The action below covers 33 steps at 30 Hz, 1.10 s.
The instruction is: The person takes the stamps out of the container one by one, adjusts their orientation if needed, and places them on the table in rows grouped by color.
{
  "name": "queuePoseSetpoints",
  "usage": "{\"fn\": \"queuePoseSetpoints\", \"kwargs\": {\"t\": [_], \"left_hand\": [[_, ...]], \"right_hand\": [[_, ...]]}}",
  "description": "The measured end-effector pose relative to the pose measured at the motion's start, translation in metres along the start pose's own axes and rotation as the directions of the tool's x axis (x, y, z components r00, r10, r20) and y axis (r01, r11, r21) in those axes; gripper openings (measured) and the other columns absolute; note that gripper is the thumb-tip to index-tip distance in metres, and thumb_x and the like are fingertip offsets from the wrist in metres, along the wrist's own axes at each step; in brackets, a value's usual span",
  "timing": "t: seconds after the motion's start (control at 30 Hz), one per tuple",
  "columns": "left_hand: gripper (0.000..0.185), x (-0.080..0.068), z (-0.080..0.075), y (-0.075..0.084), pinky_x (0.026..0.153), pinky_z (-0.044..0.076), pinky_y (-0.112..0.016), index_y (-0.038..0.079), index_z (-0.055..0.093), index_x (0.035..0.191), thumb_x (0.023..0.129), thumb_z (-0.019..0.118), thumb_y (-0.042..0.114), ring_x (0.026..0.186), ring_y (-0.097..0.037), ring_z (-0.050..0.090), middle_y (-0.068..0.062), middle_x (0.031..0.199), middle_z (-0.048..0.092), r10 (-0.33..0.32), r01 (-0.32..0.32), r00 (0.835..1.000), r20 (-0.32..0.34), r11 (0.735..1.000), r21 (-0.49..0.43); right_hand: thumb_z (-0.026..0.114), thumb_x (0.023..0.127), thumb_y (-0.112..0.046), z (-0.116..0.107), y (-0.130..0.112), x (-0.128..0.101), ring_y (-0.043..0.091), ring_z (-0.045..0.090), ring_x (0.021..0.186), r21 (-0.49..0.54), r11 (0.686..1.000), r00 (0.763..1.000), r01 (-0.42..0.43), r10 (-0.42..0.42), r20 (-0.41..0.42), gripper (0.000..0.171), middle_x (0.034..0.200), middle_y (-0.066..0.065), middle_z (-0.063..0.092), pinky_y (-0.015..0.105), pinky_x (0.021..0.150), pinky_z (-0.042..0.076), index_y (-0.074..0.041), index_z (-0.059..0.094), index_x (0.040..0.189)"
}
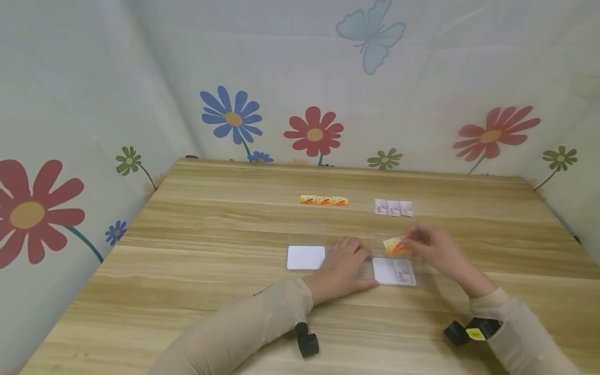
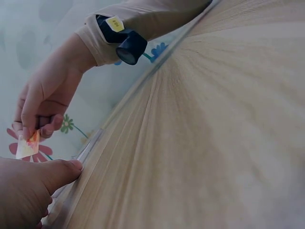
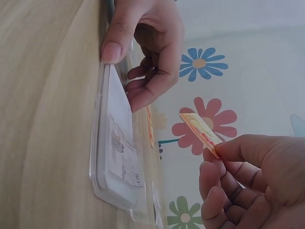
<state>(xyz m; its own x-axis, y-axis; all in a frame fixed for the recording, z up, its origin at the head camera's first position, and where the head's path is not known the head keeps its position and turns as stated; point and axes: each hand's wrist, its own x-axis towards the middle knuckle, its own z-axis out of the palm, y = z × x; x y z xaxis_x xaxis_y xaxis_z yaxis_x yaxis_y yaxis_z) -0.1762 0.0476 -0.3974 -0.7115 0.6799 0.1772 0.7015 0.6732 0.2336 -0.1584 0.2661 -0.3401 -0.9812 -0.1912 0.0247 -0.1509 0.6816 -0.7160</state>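
The right hand (image 1: 436,249) pinches an orange stamp (image 1: 395,246) by one end, above the open case (image 1: 394,284). The left hand's (image 1: 338,268) fingers lie loosely bent, thumb touching the case's corner. A light edge grip should keep the stamp uncreased; that thumb can steady the case.

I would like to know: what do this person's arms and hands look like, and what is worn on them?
Long beige sleeves; the left hand and right hand are ungloved. Each wrist bears a black camera. The right one's strap carries a yellow label, too small to read.
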Motion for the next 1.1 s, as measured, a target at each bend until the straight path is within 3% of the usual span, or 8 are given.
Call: {"fn": "queuePoseSetpoints", "kwargs": {"t": [0.6,0.83,1.1], "left_hand": [[0.054,-0.001,-0.001,0.001,0.095,0.038,-0.03,0.02,0.057,0.111,0.074,0.058,0.06,0.108,-0.012,0.043,0.005,0.112,0.05,-0.001,0.001,1.0,0.0,1.0,0.002],[0.053,-0.002,-0.001,0.003,0.096,0.037,-0.03,0.02,0.056,0.111,0.075,0.059,0.059,0.109,-0.012,0.043,0.005,0.111,0.05,0.003,-0.003,1.0,-0.002,1.0,0.002],[0.053,-0.003,-0.001,0.005,0.096,0.037,-0.03,0.021,0.056,0.111,0.075,0.058,0.059,0.108,-0.012,0.044,0.005,0.112,0.05,0.002,-0.002,1.0,-0.01,1.0,0.003]], "right_hand": [[0.056,0.088,-0.027,-0.015,-0.003,0.019,0.021,0.054,0.063,0.013,0.999,0.998,-0.041,0.04,0.041,0.023,0.078,0.015,0.06,0.027,0.051,0.045,-0.005,0.056,0.093],[0.058,0.087,-0.021,-0.017,-0.004,0.027,0.024,0.053,0.061,-0.002,1.0,1.0,0.013,-0.013,0.029,0.017,0.076,0.016,0.059,0.026,0.048,0.044,-0.005,0.057,0.09],[0.059,0.085,-0.029,-0.021,-0.009,0.036,0.019,0.053,0.062,-0.037,0.999,0.999,-0.03,0.032,0.042,0.024,0.082,0.014,0.06,0.026,0.052,0.046,-0.007,0.058,0.094]]}}
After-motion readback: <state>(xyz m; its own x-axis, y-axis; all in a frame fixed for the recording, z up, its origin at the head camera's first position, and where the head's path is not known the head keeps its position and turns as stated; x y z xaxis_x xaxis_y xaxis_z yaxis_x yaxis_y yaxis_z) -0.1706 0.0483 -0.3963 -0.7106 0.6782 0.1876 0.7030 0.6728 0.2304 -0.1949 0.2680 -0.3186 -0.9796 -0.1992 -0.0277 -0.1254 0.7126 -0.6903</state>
